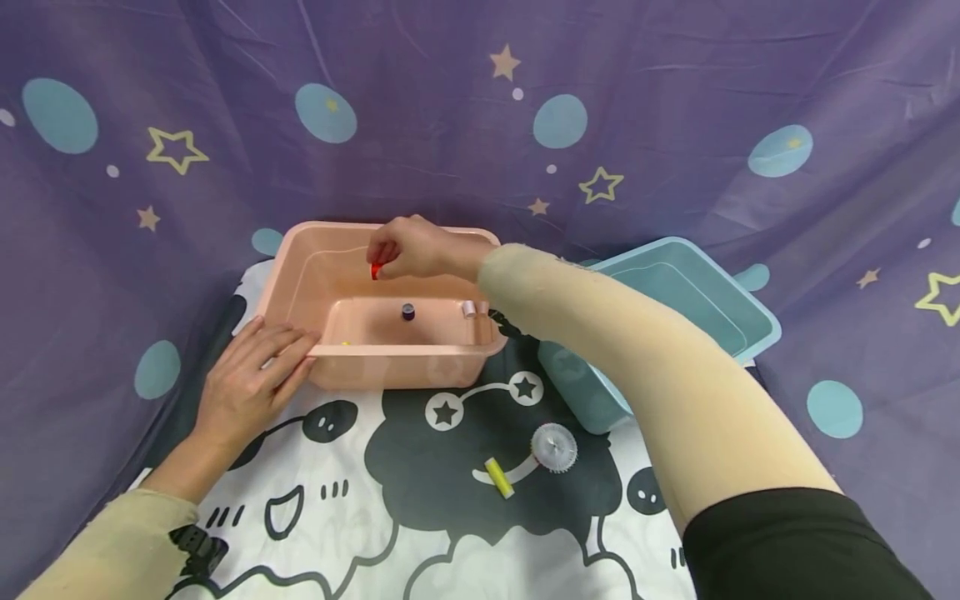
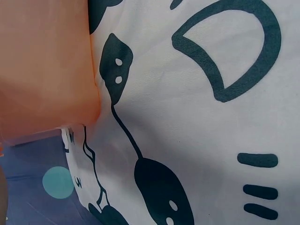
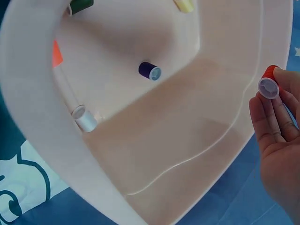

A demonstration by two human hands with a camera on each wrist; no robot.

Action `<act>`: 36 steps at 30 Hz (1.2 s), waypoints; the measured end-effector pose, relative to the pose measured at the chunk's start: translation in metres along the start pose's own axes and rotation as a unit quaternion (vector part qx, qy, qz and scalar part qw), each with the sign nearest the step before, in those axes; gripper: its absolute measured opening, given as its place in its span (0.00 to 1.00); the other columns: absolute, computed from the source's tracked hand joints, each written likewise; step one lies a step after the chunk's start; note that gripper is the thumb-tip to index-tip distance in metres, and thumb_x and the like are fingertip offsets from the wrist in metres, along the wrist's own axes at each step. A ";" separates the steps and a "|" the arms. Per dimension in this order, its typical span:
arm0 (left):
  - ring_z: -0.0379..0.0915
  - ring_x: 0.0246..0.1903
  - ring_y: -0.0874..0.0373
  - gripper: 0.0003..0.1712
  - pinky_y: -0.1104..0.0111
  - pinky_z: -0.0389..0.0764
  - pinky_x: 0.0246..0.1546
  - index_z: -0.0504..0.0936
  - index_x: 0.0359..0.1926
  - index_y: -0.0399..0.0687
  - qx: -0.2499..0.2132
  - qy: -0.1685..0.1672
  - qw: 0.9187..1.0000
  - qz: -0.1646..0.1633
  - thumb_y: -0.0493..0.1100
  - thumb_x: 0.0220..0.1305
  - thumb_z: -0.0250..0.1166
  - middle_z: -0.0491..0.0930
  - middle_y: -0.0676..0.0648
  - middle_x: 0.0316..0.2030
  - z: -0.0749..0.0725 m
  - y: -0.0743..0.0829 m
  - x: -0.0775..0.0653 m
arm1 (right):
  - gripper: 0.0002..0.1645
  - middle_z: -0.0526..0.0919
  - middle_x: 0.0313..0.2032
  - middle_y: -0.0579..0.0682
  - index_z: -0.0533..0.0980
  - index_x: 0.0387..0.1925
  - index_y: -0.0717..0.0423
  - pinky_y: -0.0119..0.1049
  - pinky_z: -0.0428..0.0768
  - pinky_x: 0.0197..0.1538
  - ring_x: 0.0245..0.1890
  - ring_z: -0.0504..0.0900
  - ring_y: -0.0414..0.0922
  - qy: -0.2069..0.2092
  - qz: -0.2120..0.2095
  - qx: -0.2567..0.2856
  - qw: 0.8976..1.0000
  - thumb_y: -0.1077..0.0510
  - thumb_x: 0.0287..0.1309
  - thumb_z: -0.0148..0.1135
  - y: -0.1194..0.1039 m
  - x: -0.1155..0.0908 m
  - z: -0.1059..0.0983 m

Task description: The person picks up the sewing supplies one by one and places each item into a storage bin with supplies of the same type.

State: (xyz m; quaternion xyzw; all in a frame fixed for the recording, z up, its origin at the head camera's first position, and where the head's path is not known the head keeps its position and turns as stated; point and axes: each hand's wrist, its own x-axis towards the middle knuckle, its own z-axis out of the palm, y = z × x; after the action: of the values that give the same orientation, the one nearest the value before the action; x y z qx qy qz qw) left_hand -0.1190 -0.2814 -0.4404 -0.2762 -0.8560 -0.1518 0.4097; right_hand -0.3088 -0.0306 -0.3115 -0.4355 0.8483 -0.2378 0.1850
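Spool of red thread with a pale end (image 3: 268,83) is pinched between thumb and fingertips of the right hand (image 1: 416,248), held off the floor of the peach plastic tub (image 1: 405,371), before its back wall. Fingertip hold leaves the end face exposed; presumably chosen because the piece is so small.

Left hand (image 1: 258,371) grasps nothing separate: fingers lie extended over the tub's near-left rim, likely steadying it. Left wrist view misses these fingers, so pressure cannot be told.

Inside the tub, well apart: dark purple thread spool (image 3: 149,71) on the floor, white spool (image 3: 84,118) near the right end, green spool (image 3: 81,5), pale yellow spool (image 3: 185,4). Spacing looks incidental.

On the printed cloth: bright yellow thread spool (image 1: 498,478), lying near a clear round wheel (image 1: 554,447). Teal plastic tub (image 1: 697,283) stands at right, partly behind the right arm.
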 end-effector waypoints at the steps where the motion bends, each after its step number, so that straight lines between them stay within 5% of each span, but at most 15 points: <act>1: 0.85 0.51 0.33 0.23 0.38 0.73 0.70 0.89 0.59 0.41 0.000 0.000 1.000 0.000 0.53 0.82 0.58 0.89 0.36 0.47 0.000 0.000 0.000 | 0.13 0.89 0.49 0.50 0.84 0.54 0.59 0.28 0.83 0.55 0.51 0.87 0.42 -0.005 0.004 0.002 1.000 0.61 0.71 0.69 0.001 0.001 0.001; 18: 0.85 0.51 0.33 0.23 0.37 0.73 0.70 0.89 0.59 0.41 -0.001 -0.001 1.000 -0.001 0.52 0.82 0.57 0.89 0.36 0.47 0.001 0.003 0.000 | 0.14 0.85 0.52 0.51 0.83 0.56 0.59 0.31 0.83 0.53 0.49 0.81 0.45 -0.033 0.052 0.019 0.998 0.64 0.71 0.67 0.014 0.009 0.009; 26: 0.85 0.50 0.33 0.23 0.37 0.74 0.69 0.89 0.57 0.40 -0.002 0.006 1.000 0.006 0.52 0.82 0.58 0.89 0.36 0.47 0.001 0.002 0.002 | 0.18 0.89 0.54 0.51 0.85 0.57 0.57 0.27 0.77 0.62 0.56 0.86 0.43 -0.019 0.032 -0.109 0.993 0.57 0.70 0.71 0.015 0.022 0.002; 36: 0.85 0.50 0.33 0.23 0.38 0.74 0.69 0.89 0.58 0.40 0.002 0.003 1.000 0.004 0.52 0.82 0.58 0.89 0.36 0.47 0.000 -0.001 -0.001 | 0.17 0.90 0.52 0.51 0.85 0.56 0.58 0.27 0.78 0.59 0.54 0.87 0.42 -0.011 0.028 -0.097 0.995 0.55 0.70 0.72 0.012 0.017 -0.006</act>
State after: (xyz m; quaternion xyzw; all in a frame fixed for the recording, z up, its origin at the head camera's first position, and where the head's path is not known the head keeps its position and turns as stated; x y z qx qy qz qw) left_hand -0.1193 -0.2819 -0.4411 -0.2783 -0.8542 -0.1494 0.4130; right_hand -0.3289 -0.0369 -0.3155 -0.4299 0.8772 -0.1446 0.1577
